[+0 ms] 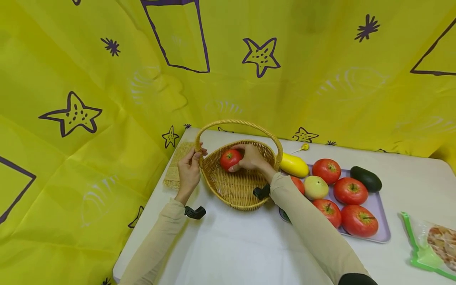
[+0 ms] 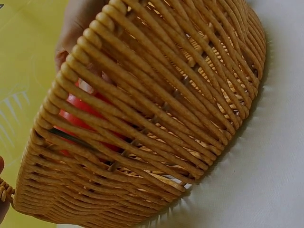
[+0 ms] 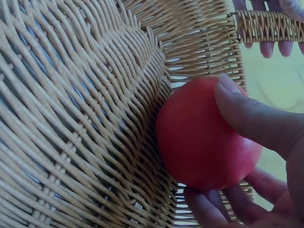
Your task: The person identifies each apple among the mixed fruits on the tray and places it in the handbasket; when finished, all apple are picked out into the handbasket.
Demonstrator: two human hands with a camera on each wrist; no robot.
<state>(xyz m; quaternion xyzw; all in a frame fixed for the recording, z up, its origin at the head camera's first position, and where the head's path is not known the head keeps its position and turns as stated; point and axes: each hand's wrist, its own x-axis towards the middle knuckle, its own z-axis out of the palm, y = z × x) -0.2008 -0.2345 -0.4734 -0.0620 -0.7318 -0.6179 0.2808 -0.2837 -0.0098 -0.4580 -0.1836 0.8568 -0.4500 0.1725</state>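
Observation:
A wicker basket [image 1: 233, 196] with an arched handle [image 1: 238, 122] stands on the table. My left hand [image 1: 189, 171] grips the handle low on its left side; the fingers [image 3: 267, 49] show behind it in the right wrist view. Inside the basket, towards the back left, my right hand [image 1: 251, 157] holds a red apple [image 3: 204, 137], thumb on one side and fingers under the other. Through the weave the left wrist view shows part of that apple [image 2: 88, 118]. The apple is close against the basket's wall.
Right of the basket, a lilac tray [image 1: 382, 227] bears several red apples [image 1: 360, 221], a pale yellow-green round fruit [image 1: 316, 187] and a dark green vegetable [image 1: 365, 179]. A yellow oblong one [image 1: 295, 165] lies nearby. A green-edged bag [image 1: 432, 245] is far right; a woven mat [image 1: 174, 172] lies left.

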